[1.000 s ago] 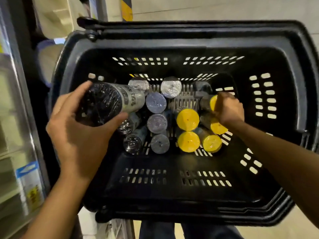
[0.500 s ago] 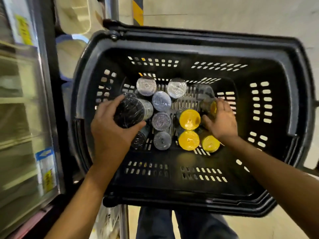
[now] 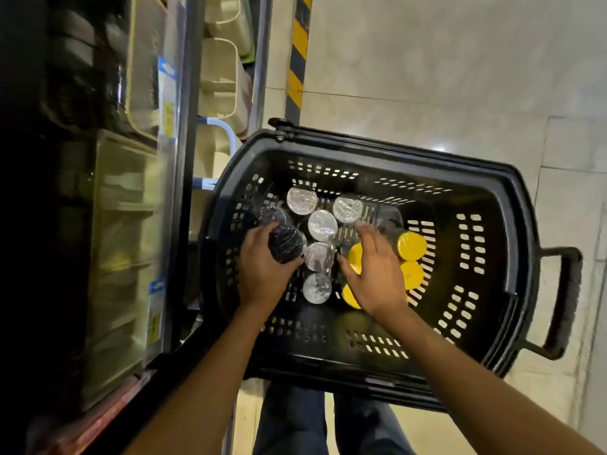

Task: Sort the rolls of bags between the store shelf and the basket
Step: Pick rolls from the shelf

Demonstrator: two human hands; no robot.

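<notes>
Basket, black slotted plastic (image 3: 328,359), stands just beside the metal-edged store shelf (image 3: 179,192) and holds film-wrapped rolls of bags on end, silver-topped rolls (image 3: 323,224) left of yellow-topped rolls (image 3: 412,246). Your left hand (image 3: 262,274) curls round a dark film-wrapped roll (image 3: 286,243) at the basket's left. Your right hand (image 3: 374,274) spreads straight fingers over the yellow ones. Expect light, firm cylinders in slick wrap, so grip round the barrel near the top.

The rolls (image 3: 323,224) sit bunched together inside the basket (image 3: 394,152) — the shelf (image 3: 131,224) stands just left of it.
</notes>
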